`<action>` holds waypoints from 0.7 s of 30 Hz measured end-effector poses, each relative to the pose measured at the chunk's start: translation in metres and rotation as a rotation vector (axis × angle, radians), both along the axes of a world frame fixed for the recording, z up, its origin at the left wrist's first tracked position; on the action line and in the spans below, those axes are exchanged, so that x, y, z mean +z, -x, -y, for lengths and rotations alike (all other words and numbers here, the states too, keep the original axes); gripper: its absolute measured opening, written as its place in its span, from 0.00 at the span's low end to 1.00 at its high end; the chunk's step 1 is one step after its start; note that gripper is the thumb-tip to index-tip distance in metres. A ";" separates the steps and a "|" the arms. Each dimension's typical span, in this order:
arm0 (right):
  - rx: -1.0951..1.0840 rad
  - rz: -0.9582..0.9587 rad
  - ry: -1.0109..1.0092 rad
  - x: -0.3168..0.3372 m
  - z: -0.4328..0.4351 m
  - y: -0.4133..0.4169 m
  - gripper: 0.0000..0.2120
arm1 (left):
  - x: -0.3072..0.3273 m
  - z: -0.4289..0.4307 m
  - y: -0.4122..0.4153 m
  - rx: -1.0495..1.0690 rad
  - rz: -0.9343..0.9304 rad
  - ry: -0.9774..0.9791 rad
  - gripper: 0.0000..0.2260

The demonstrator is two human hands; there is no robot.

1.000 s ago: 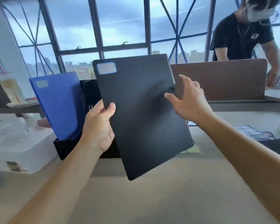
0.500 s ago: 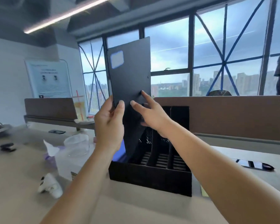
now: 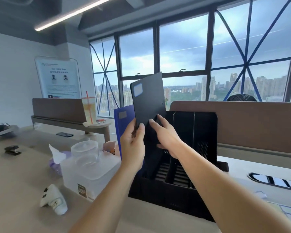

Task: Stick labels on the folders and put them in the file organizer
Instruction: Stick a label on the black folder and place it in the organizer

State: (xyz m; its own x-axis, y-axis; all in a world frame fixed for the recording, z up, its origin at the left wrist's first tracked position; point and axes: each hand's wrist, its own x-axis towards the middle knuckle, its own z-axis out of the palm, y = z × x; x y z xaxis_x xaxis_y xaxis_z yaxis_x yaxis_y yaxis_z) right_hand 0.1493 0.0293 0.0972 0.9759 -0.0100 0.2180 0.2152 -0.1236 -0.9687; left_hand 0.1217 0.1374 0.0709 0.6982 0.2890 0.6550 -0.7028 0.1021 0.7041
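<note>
A black folder (image 3: 149, 100) with a pale label (image 3: 138, 89) near its top corner stands upright, its lower end down inside a left slot of the black file organizer (image 3: 198, 140). My left hand (image 3: 133, 147) grips the folder's near edge, thumb on the front. My right hand (image 3: 164, 133) lies against the folder's right face with fingers stretched along it. A blue folder (image 3: 123, 121) with a grey label (image 3: 122, 114) stands in the organizer's leftmost slot, partly hidden behind my left hand.
A clear plastic container (image 3: 89, 167) with a jar on top sits left of the organizer. A white controller (image 3: 55, 200), tissue pack (image 3: 55, 158), black clip (image 3: 12, 149) and phone (image 3: 65, 134) lie on the desk. A brown partition (image 3: 252, 125) runs behind.
The black folder has come down from above the organizer into a slot, both hands lowering with it. The blue folder has come into sight beside it as my head shifted.
</note>
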 end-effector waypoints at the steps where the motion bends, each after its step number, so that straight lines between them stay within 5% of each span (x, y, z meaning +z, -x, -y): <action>1: -0.012 0.003 0.014 -0.004 0.000 -0.006 0.32 | 0.000 0.000 -0.005 -0.003 -0.011 0.009 0.16; 13: -0.001 -0.067 0.197 -0.046 -0.005 -0.044 0.29 | -0.068 -0.020 -0.032 0.077 -0.394 -0.188 0.14; 18: -0.024 -0.019 0.403 -0.028 0.034 -0.020 0.09 | -0.066 -0.011 0.011 0.230 -0.344 -0.293 0.12; 21: -0.057 0.061 0.610 -0.012 0.079 0.017 0.06 | -0.066 0.014 0.045 0.232 -0.284 -0.378 0.09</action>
